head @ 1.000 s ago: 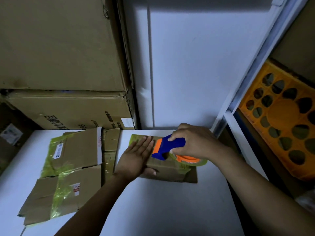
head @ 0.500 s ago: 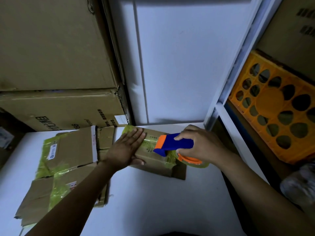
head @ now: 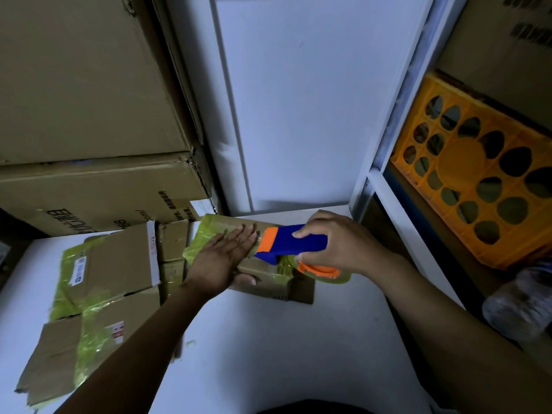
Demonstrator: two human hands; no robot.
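Note:
A small cardboard box (head: 270, 283) wrapped in yellow-green tape lies on the white table (head: 268, 354) near the back wall. My left hand (head: 222, 259) presses flat on its top with straight fingers, the thumb over the near side. My right hand (head: 340, 245) grips a blue and orange tape dispenser (head: 294, 245), whose orange end rests on the box just right of my left fingertips. The tape roll (head: 324, 271) sits under my right hand.
Flattened taped cardboard boxes (head: 101, 291) lie on the table's left half. Large cartons (head: 89, 130) are stacked at the back left. A white shelf post (head: 385, 150) and an orange plastic crate (head: 484, 177) stand at the right.
The dispenser has stayed on the box top next to my left fingertips. My left hand still presses on the box. The view has shifted a little, mostly from head movement.

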